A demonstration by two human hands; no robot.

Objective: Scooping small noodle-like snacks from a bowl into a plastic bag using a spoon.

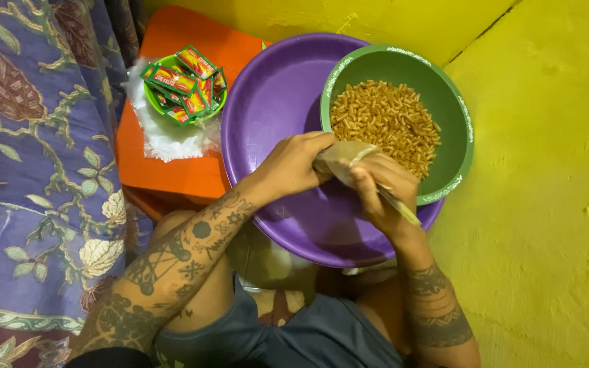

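1. Floor (547, 204) of yellow fills the right side and top of my view, with a dark seam running off to the upper right.
2. Cloth (28, 170) in purple with a leaf and flower print hangs down the whole left edge.
3. Next in size I see the purple basin (274, 102), round and shallow, resting just past my knees; its left rim overlaps an orange stool (172, 177).
4. Inside the basin, leaning toward its right rim, sits a green bowl (403, 68) with a pale patterned edge. It holds a heap of short orange-brown snack sticks (386, 123).
5. On the stool lies a crumpled white plastic sheet (165, 136), and on that stands a small green dish (155, 102) piled with red and green sachets (185, 85).
6. My left hand (291, 163) reaches in over the basin, fingers curled around the near end of a small clear plastic bag (342, 157), gripping it shut.
7. My right hand (383, 187) is closed around the same bag from the other side, touching the left hand, right at the near rim of the green bowl. The bag sits between both hands, above the basin.
8. A thin pale stick (400, 204) pokes out from under the right hand's fingers toward the lower right; I cannot tell what it is.
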